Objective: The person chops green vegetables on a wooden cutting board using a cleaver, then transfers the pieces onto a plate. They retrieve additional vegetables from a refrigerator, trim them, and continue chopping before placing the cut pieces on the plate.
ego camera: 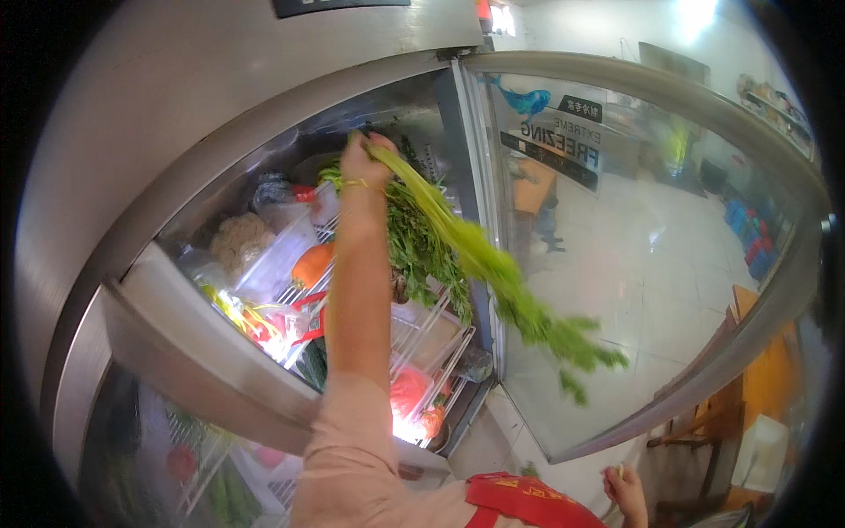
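My left hand [365, 162] reaches into an open glass-door refrigerator and grips a bunch of celery [462, 237] by its stalk end. The leafy end trails down to the right, in front of the glass door [594, 264], and looks blurred. Dark leafy greens [416, 244] lie on the wire shelf just below the hand. An orange vegetable [313, 264] sits beside my left forearm. Low at the right is my right hand [626, 492], fingers curled, with a small pale bit at the fingertips; whether it is held is unclear.
A cauliflower [241, 241] and a white plastic bin [280, 254] stand on the shelf's left. Bagged red produce [417, 396] lies lower down. The open door bears writing. A second glass door [178, 455] is at lower left; wooden furniture [759, 376] stands beyond at right.
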`<state>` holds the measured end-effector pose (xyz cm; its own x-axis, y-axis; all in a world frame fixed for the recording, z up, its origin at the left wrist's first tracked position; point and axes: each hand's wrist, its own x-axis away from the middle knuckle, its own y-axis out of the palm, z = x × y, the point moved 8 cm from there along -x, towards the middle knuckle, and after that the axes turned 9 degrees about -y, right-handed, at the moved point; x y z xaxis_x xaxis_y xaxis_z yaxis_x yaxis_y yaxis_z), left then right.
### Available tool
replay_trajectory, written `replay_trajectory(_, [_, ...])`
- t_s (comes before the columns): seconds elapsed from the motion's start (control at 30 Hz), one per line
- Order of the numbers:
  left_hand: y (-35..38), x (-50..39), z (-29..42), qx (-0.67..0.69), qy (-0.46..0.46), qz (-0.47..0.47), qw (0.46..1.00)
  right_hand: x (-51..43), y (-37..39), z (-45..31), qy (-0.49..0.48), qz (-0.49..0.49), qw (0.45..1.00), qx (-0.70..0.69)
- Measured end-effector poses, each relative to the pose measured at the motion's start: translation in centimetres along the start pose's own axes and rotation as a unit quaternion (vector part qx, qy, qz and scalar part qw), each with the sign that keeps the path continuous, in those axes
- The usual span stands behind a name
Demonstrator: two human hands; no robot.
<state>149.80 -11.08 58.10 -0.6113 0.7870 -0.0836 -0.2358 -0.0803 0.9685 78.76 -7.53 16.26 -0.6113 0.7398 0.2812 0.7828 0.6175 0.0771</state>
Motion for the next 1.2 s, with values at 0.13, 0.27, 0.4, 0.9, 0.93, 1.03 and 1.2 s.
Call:
replay_trajectory(0.13, [2.3,-9.2,15.8,-0.037,0.184,0.149,0.971,2.2,-5.4,4.2,-0.040,0.088,0.985,0.143])
replay_trajectory(0.27, [-2.4,-8.8,22.5,-0.286,0.339,0.415,0.794,3.0,-7.6,-0.2,-0.149,0.337,0.923,0.109])
replay_trajectory(0.4, [-2.6,-2.4,16.6,-0.415,0.418,0.608,0.533,-0.2,-5.0,-6.5,-0.215,0.375,0.901,0.025])
replay_trajectory(0.9, [1.3,53.3,-40.9,-0.306,-0.202,-0.634,0.681,0.2,1.8,-3.5,-0.160,0.274,0.944,0.088])
replay_trajectory(0.93, [0.4,56.4,-42.8,-0.275,-0.277,-0.647,0.655,1.7,4.4,-3.9,-0.196,0.166,0.964,0.069])
replay_trajectory(1.03, [-1.5,62.8,-48.0,-0.333,-0.344,-0.671,0.566,6.3,6.0,-5.2,-0.189,0.066,0.980,-0.009])
replay_trajectory(1.2, [-4.7,58.4,-50.1,-0.497,-0.176,-0.474,0.705,16.9,-10.5,-9.9,-0.271,0.298,0.885,-0.233])
